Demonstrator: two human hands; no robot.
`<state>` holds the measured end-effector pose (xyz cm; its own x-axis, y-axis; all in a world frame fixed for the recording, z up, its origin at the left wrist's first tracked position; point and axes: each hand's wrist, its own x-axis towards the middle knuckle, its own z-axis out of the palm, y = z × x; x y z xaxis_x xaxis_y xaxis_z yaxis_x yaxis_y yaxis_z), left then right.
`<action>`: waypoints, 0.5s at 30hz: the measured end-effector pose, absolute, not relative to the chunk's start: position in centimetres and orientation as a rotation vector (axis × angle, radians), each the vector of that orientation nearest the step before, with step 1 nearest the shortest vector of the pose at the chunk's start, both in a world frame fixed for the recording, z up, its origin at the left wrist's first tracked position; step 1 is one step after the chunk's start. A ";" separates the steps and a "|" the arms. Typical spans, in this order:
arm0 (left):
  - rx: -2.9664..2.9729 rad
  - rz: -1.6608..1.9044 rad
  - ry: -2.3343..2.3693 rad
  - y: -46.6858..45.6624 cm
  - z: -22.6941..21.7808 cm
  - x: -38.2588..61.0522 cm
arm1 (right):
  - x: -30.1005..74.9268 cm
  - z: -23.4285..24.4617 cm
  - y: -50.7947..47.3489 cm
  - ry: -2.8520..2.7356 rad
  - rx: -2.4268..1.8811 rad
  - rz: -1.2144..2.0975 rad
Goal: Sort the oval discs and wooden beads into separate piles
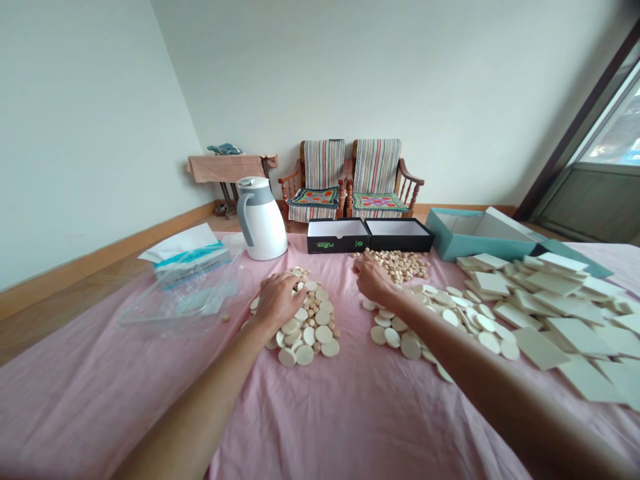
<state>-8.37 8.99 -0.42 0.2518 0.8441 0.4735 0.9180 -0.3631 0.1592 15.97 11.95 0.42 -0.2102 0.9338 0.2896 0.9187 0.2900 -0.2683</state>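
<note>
My left hand rests on the left side of a mixed heap of round wooden discs and small wooden beads. Its thumb stands apart from its fingers, which bend down over the heap. My right hand is at the left edge of a pile of wooden beads, fingers curled together; anything inside them is hidden. Below and right of that hand spreads a second heap of pale wooden discs, partly covered by my right forearm.
Two open black boxes stand behind the beads. Square wooden tiles and a teal box lie right. At left are a white jug, a clear plastic container and a tissue pack. Pink cloth covers the surface.
</note>
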 end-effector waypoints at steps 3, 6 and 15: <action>-2.358 -0.744 -1.683 9.0 -0.4 -8.4 | 16.6 0.9 13.0 -2.095 -1.691 0.013; -2.358 -0.748 -1.687 9.0 -0.4 -8.3 | 16.1 1.1 11.2 -2.156 -1.594 0.116; -2.349 -0.731 -1.690 9.1 -0.4 -8.3 | 12.3 0.7 3.0 -2.451 -1.274 0.579</action>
